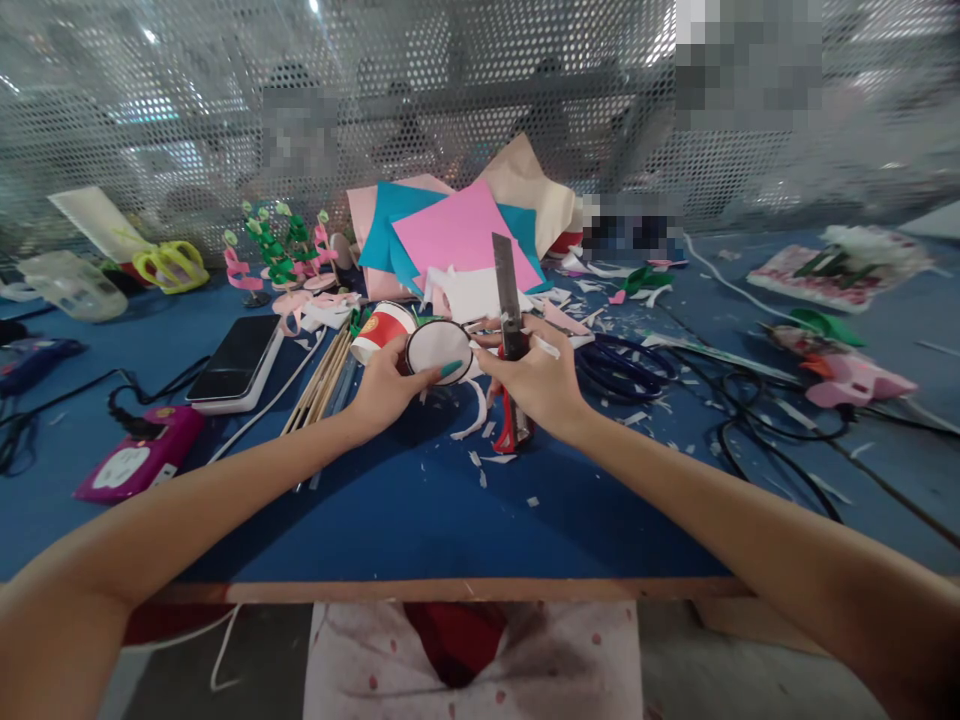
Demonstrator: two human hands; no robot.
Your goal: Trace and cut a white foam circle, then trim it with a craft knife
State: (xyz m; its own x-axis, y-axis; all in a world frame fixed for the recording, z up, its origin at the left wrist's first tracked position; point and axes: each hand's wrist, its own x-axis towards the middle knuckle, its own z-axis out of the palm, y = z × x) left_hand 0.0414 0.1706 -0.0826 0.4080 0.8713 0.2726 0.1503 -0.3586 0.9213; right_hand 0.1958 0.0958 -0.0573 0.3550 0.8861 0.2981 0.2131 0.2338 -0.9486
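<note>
My left hand (384, 392) pinches a round white disc with a dark rim (439, 350), its thumb lying on the lower part of the face. A utility knife (506, 285) is in my right hand (546, 382), its long blade pointing up and its red and black body below the fingers. The thumb and index finger of that hand come close to the disc's right edge; whether they touch it I cannot tell. A small white scrap lies against the right hand's knuckles. Just behind my left hand, a red and white paper cup (382, 330) rests on its side.
Paper scraps litter the blue table (450, 530). Pink and blue sheets (465, 235) lie behind my hands. To the left are wooden sticks (315, 385), a phone on a white box (236, 360) and a purple device (142, 455). Dark cables (739, 400) spread on the right.
</note>
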